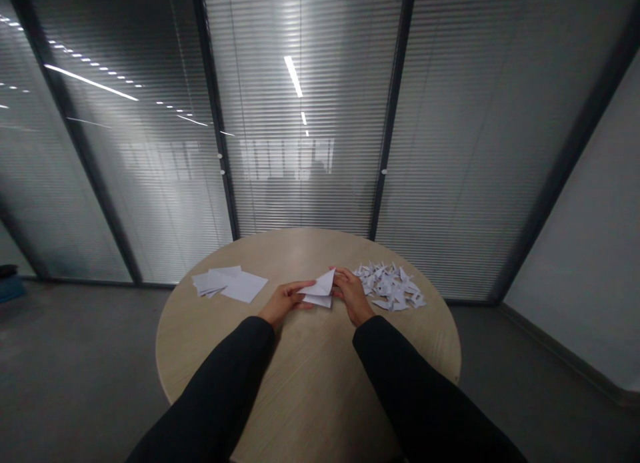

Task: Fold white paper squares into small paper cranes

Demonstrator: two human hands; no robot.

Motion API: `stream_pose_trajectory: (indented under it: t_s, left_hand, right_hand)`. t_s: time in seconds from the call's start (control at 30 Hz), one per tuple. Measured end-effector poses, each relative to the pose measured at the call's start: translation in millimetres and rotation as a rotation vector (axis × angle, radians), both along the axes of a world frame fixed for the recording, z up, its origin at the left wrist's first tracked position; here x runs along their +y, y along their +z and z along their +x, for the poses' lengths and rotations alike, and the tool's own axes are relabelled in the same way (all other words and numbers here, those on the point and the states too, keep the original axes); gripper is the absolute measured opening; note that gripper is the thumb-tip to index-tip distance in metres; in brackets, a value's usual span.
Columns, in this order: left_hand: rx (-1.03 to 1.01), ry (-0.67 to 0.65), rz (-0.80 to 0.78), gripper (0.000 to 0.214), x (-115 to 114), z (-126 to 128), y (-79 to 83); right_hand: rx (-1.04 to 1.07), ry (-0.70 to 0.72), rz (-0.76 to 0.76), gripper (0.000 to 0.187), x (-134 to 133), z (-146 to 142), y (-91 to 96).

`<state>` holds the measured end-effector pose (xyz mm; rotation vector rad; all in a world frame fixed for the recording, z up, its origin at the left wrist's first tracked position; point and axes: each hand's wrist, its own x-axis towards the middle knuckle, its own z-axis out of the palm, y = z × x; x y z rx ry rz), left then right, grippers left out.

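Between my two hands is a folded sheet of white paper [320,289], its upper layer lifted from the lower one and coming to a point at the upper right. My left hand [284,303] grips the left side of the paper, fingers above and below it. On the opposite side my right hand [352,295] pinches the right edge near the raised corner. Some fingertips are hidden behind the paper. Flat white sheets [231,282] lie overlapping to the left of my left hand. Just right of my right hand is a heap of small folded paper pieces [391,286].
A round light-wood table [310,383] carries the paper. Behind it stands a glass partition with blinds [305,196] and dark frames. A plain wall [585,249] rises at the right. A blue bin-like object [11,286] sits on the floor at far left.
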<state>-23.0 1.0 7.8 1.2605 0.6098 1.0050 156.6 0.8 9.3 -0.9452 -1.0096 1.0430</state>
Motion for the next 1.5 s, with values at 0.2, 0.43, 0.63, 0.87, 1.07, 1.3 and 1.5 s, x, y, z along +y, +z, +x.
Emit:
stream_pose_trajectory:
  t_s: [0.2,0.43,0.63,0.87,1.07,1.3,1.5]
  left_hand:
    - [0.068,0.054,0.033,0.04,0,1,-1.2]
    - [0.242,0.028,0.198,0.052,3,-3,-0.2]
    - [0.173,-0.059,0.241,0.078,-3,2,2.9]
    - [0.303,0.225,0.353,0.031,5,2,-4.5]
    - [0.425,0.374,0.486,0.026,11,-4,-6.1]
    - [0.438,0.435,0.503,0.022,7,-3,-2.0]
    - [0.479,0.49,0.637,0.014,1,-2,0.8]
  right_hand:
    - [0.042,0.011,0.016,0.036,1,1,-0.1]
    - [-0.076,0.029,0.07,0.04,3,-1,-1.8]
    - [-0.104,0.033,0.133,0.032,5,1,-4.2]
    - [-0.22,0.123,0.188,0.028,0,-3,-1.7]
    - [-0.264,0.147,0.196,0.026,-1,-5,-1.1]
    - [-0.513,0.02,0.321,0.022,-1,-4,-2.6]
    - [-1.083,-0.282,0.695,0.014,-10,-11,1.7]
